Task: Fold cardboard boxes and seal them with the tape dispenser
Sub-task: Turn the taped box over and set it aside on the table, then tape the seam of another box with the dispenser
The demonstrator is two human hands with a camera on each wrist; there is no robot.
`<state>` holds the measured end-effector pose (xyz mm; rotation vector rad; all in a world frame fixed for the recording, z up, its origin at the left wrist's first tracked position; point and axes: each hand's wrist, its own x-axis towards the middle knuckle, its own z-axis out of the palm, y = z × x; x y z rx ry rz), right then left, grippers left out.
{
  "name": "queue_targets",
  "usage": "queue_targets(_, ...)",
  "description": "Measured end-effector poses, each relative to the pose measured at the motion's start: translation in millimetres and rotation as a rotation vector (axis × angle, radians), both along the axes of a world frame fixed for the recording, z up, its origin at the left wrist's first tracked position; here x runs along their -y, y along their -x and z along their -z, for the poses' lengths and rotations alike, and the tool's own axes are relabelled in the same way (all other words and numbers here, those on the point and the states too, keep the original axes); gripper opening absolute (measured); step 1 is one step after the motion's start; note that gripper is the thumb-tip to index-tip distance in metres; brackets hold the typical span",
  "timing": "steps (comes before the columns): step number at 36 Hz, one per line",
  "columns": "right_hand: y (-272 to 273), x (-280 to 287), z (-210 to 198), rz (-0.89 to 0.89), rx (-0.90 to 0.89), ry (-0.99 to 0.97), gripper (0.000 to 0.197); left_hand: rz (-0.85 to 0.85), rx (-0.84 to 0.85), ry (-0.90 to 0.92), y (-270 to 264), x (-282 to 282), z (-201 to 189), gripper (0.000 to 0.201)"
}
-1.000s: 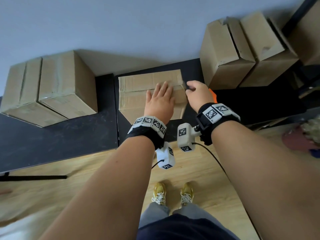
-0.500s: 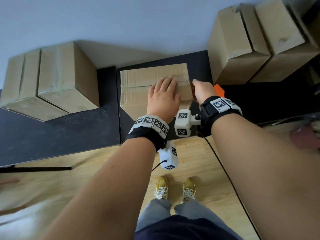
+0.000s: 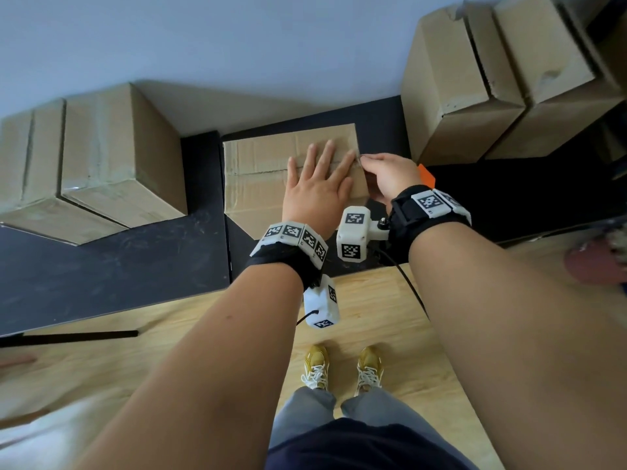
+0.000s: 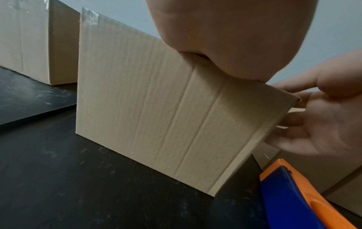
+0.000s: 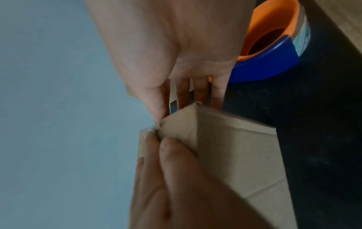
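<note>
A cardboard box (image 3: 261, 171) stands on the black table (image 3: 118, 259) with its top flaps folded down. My left hand (image 3: 319, 184) lies flat on the top, fingers straight across the middle seam, and its fingers (image 5: 172, 162) reach the box's right edge. My right hand (image 3: 383, 174) straddles the top right edge. Its thumb sits at the seam's end, and its straight fingers (image 4: 290, 122) press against the right side. The orange and blue tape dispenser (image 3: 426, 174) lies on the table just right of the box, behind my right hand (image 5: 176, 54).
Two taped boxes (image 3: 101, 157) stand on the table at the left. More boxes (image 3: 475, 79) are stacked at the back right, close to the dispenser (image 4: 293, 193). A wall runs behind the table. Wooden floor and my feet lie below the table's front edge.
My right hand dipped down beside the box's right side, then came back up to the seam's right end. My left hand stayed flat on the top.
</note>
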<state>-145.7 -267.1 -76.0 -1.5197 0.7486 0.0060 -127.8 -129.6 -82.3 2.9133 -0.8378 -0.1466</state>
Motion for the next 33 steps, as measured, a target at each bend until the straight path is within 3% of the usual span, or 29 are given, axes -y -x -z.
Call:
queue_targets(5,3.1,4.4,-9.0,-0.074,-0.034,-0.054,0.025,0.004,0.003,0.0,-1.2,0.7,-1.1,0.05)
queue_targets(8,9.4,11.6,-4.2,-0.146,-0.067,0.068,0.032,-0.006,0.021,-0.001,-0.5,1.8,-0.5,0.05)
queue_targets(11,16.7,24.0,16.6,0.039,-0.115,0.184,0.012,-0.027,0.04,0.003,3.2,4.1,1.5,0.05)
queue_targets(16,43.5,35.2,29.4,0.109,-0.341,0.493,0.026,-0.077,0.066,0.032,9.5,9.7,3.5,0.048)
queue_targets(19,52.0,36.8,40.4,0.114,-0.445,0.541,0.033,-0.108,0.123,0.047,14.5,13.8,4.5,0.047)
queue_targets(26,48.1,35.7,49.5,-0.075,-0.626,0.411,0.065,-0.184,0.173,0.065,19.6,21.9,10.3,0.048)
queue_targets(29,43.5,33.3,49.2,-0.21,-0.699,0.561,0.06,-0.218,0.18,0.065,21.9,24.2,11.6,0.049)
queue_targets(33,39.2,37.7,55.9,-0.323,-0.781,0.597,0.063,-0.251,0.161,0.078,21.1,26.3,11.3,0.048)
